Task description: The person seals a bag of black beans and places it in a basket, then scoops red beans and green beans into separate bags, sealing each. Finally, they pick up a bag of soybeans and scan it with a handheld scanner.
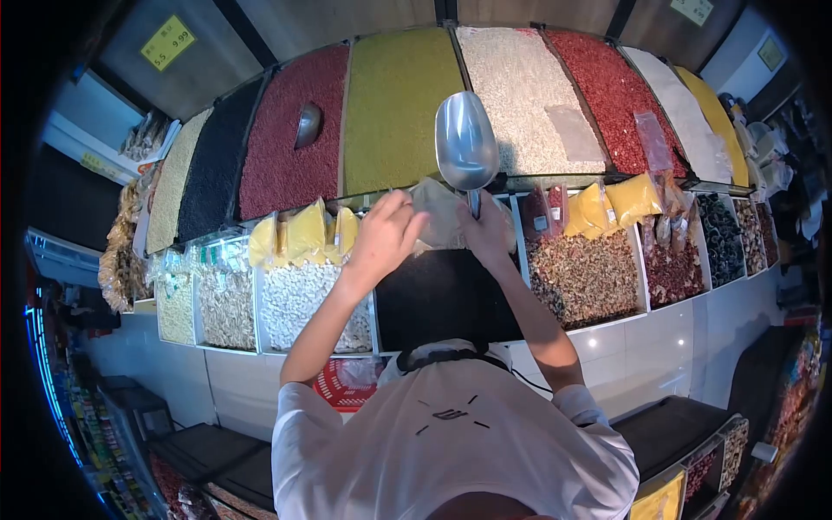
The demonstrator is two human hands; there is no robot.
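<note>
A shiny metal scoop [468,143] stands with its bowl upward, and my right hand [485,232] is closed around its handle. To the left, my left hand [387,232] is raised with its fingers bent and somewhat apart, beside a clear plastic bag [440,212]. Whether the fingers touch the bag I cannot tell. Both hands are above a bin of black grains [446,299]. Behind the scoop lie a bin of green beans [403,104] and a bin of whitish grains [516,95].
A second metal scoop [308,125] rests in the dark red beans [290,165]. Yellow bags [305,234] lie at the left, more yellow bags [634,199] at the right. A red basket [334,390] is below the front bins. Dark shelving [208,459] stands at the lower left.
</note>
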